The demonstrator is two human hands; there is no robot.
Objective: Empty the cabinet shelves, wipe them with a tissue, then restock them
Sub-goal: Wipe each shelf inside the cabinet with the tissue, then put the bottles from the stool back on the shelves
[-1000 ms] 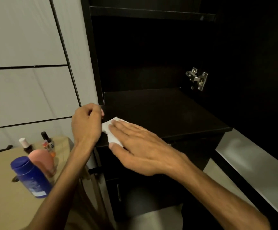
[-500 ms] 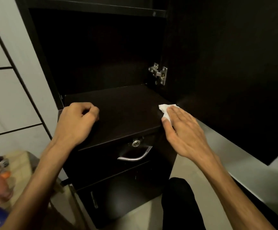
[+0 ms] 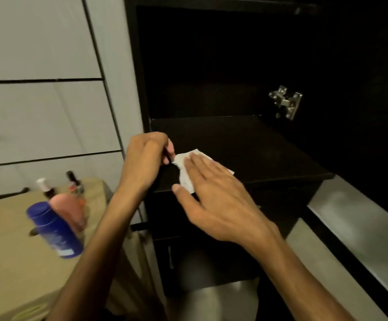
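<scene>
The white tissue lies flat on the front left part of the dark cabinet shelf, under the fingers of the right hand, which are straight and spread, pressing it down. Just left of it, the left hand rests on the shelf's front corner with fingers curled loosely, holding nothing; its fingertips almost touch the tissue's edge. Beyond the right hand, a metal hinge sits on the cabinet's inner side. Left of the left forearm, a blue bottle, a pink bottle and smaller bottles stand on a beige table.
</scene>
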